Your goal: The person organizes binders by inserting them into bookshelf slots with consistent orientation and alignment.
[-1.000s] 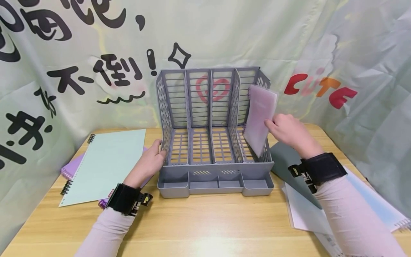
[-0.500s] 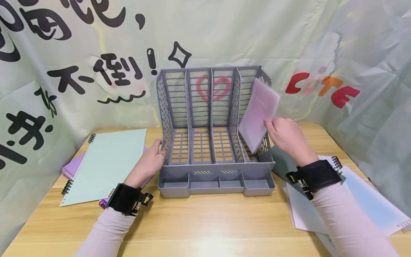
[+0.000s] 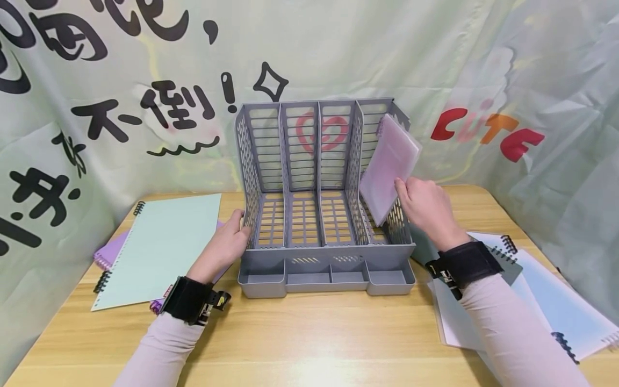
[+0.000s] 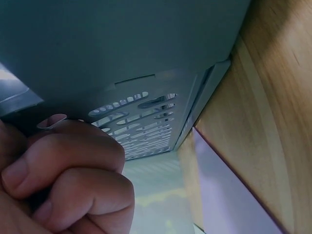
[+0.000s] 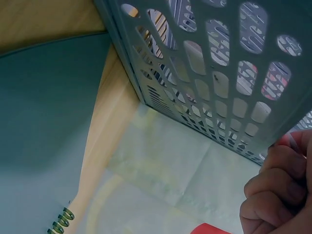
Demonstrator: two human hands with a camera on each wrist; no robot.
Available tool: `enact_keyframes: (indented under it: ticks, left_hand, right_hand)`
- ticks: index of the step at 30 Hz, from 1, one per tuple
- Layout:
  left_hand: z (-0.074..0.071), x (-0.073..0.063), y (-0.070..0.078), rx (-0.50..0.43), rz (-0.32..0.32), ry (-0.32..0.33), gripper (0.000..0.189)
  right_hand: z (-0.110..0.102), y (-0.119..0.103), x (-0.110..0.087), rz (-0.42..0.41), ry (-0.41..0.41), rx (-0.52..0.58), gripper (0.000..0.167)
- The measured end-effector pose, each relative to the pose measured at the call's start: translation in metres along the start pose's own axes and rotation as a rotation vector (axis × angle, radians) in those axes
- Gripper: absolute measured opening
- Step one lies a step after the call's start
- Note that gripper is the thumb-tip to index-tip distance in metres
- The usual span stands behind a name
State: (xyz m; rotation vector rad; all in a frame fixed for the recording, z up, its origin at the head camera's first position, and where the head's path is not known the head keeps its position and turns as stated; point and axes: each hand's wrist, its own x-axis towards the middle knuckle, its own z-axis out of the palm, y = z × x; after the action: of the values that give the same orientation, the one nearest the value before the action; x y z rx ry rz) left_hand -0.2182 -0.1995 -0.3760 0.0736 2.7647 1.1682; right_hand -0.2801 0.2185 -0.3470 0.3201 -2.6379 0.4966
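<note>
A grey desk file organizer [image 3: 326,253] with upright dividers stands mid-table. My left hand [image 3: 223,243] grips its left side wall, and in the left wrist view the curled fingers [image 4: 85,170] lie against the perforated side. With thumb and fingers my right hand [image 3: 426,208] pinches the outer edge of a pink spiral notebook [image 3: 389,164] with a translucent cover. The notebook leans at a slant inside the rightmost slot, its lower corner raised above the slot floor. In the right wrist view the curled right hand [image 5: 278,190] is beside the organizer's right wall [image 5: 229,73], which hides most of the notebook.
Left of the organizer, a pale green spiral notebook [image 3: 162,247] lies over purple notebooks [image 3: 110,251]. On the right, under my forearm, lie a dark green notebook [image 5: 44,117], a light blue one [image 3: 568,301] and white ones [image 3: 456,320]. A printed cloth [image 3: 184,70] hangs behind.
The pink notebook has tilted over and its lower corner has risen and shifted left. My right hand has moved slightly left and down with it. My left hand stays in place.
</note>
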Motion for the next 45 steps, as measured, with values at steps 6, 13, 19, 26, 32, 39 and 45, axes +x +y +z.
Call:
enact_keyframes:
  ticks: [6, 13, 19, 26, 32, 39, 45]
  left_hand:
    - [0.001, -0.001, 0.000, -0.009, 0.003, 0.005, 0.064]
    - [0.002, 0.000, 0.000, -0.021, 0.013, 0.015, 0.061]
    - [0.002, 0.000, 0.001, -0.026, 0.014, 0.018, 0.057]
    - [0.001, -0.001, 0.001, -0.012, 0.014, 0.018, 0.058]
    - [0.001, -0.001, 0.000, -0.001, 0.010, 0.018, 0.060]
    - [0.002, -0.002, 0.000, -0.021, 0.007, 0.010, 0.061]
    - [0.001, -0.001, 0.000, -0.003, 0.000, 0.010, 0.061]
  right_hand:
    - [0.004, -0.001, 0.000, 0.003, 0.020, -0.020, 0.054]
    - [0.009, -0.004, -0.002, -0.003, 0.056, -0.042, 0.054]
    - [0.010, -0.006, -0.004, 0.010, 0.061, -0.059, 0.054]
    - [0.010, -0.008, -0.005, 0.014, 0.068, -0.069, 0.055]
    - [0.011, -0.010, -0.005, 0.033, 0.060, -0.067, 0.055]
    - [0.007, -0.012, -0.005, 0.063, 0.008, -0.060, 0.054]
    - [0.003, -0.011, -0.004, 0.061, -0.031, -0.009, 0.053]
